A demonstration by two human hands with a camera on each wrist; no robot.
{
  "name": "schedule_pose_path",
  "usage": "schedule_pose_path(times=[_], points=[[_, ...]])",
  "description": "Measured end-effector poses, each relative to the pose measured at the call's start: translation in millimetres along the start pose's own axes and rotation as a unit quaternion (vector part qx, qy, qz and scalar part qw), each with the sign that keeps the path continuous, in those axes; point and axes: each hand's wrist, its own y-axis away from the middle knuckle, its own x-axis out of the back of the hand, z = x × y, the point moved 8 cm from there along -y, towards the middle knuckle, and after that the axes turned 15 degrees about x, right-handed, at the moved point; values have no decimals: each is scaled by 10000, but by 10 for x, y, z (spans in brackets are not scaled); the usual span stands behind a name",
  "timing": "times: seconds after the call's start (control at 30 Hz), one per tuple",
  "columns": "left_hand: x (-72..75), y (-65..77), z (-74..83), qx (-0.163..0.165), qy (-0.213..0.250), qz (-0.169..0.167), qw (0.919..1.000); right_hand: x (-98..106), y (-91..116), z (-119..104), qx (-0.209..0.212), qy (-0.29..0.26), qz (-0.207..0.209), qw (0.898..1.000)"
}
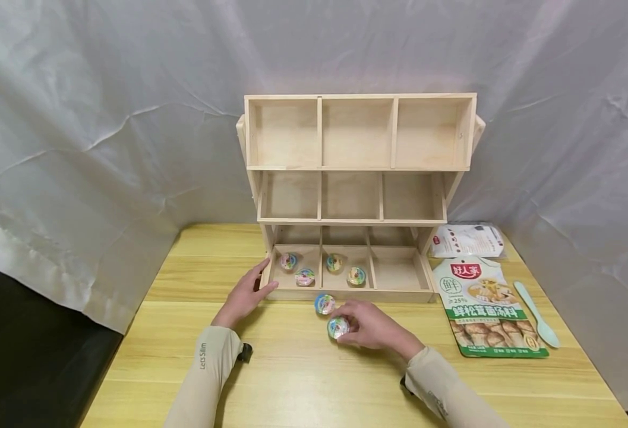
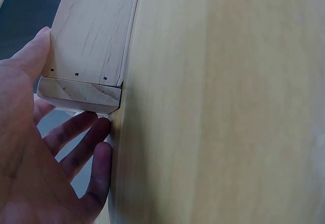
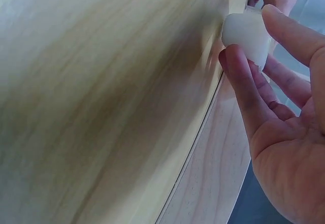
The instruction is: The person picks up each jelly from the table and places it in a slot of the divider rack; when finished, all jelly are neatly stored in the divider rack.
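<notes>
In the head view, my right hand (image 1: 375, 326) pinches a small jelly cup (image 1: 338, 327) with a printed lid just above the table. The right wrist view shows the white cup (image 3: 246, 35) between thumb and fingers. Another jelly cup (image 1: 324, 304) sits against the front of the wooden rack (image 1: 356, 295). My left hand (image 1: 245, 295) rests on the rack's front left corner, fingers spread; in the left wrist view its thumb (image 2: 38, 49) touches the board edge. Two cups (image 1: 288, 261) are in the bottom left compartment and two (image 1: 356, 276) in the bottom middle one.
A green and white food pouch (image 1: 490, 309) lies right of the rack, with a pale green spoon (image 1: 537, 315) beside it. Behind the pouch is a clear-wrapped white packet (image 1: 467, 241). Grey curtains (image 1: 132, 119) stand behind and beside the wooden table (image 1: 292, 380).
</notes>
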Motion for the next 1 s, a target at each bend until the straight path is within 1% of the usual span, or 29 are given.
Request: schedule_pose_path(times=[0.13,0.23,0.37,0.67,0.9,1.0], points=[[1,1,3,-17,2,1,10000,58,13,3,-13,-176,117,9998],[-1,2,5,-20,-2,-3,10000,152,23,3,-21,-268,282,9992],[-1,-1,0,1,11,3,10000,311,52,23,-140,-222,512,9983],[1,11,4,-19,-2,-9,10000,652,112,53,-214,-56,943,9953],[-1,-2,-1,23,18,-25,10000,835,142,129,-260,-40,1211,9923],[1,0,9,-1,-60,-6,10000,891,163,174,-260,-28,1337,9907]])
